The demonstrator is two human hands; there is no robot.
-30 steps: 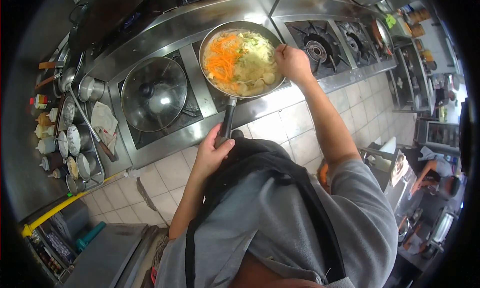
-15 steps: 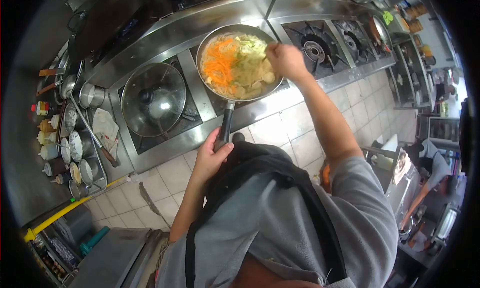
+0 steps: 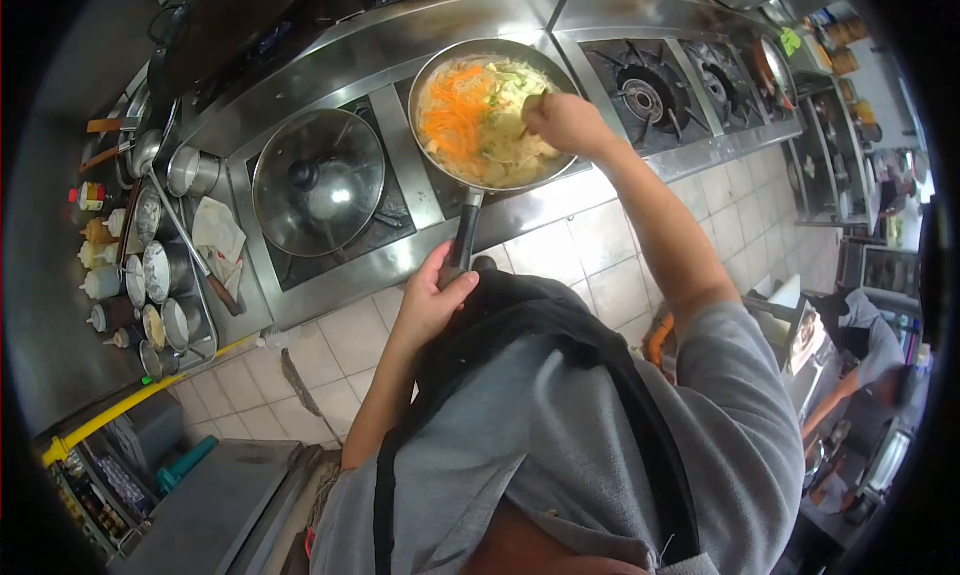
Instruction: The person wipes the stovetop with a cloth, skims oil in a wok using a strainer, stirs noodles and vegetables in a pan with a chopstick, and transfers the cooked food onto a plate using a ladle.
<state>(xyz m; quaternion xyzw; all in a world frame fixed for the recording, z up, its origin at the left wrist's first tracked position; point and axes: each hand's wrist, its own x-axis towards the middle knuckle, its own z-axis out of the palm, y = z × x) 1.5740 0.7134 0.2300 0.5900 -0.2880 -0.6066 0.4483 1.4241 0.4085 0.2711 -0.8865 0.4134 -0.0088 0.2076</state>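
My left hand [image 3: 437,293] is wrapped round the black handle [image 3: 466,237] of a frying pan [image 3: 490,188] at the stove's front edge. In the pan, shredded carrot [image 3: 453,120] lies on the left and pale green shredded vegetable [image 3: 512,90] on the right, over what looks like noodles. Over the right side of the pan is my right hand [image 3: 568,125], its fingers closed and pointing down at the food. What they grip is hidden by the hand and slightly blurred.
A glass lid [image 3: 320,185] covers the left burner. Bare burners [image 3: 642,97] stand to the right. At far left are sauce bottles [image 3: 102,283], metal tubs [image 3: 158,273] and a folded cloth [image 3: 218,235]. A co-worker [image 3: 872,340] bends over a counter at right.
My right hand has shifted slightly within the pan area, and the carrot and green vegetable look more mixed. My left hand keeps its hold on the handle. The whole view has shifted a little.
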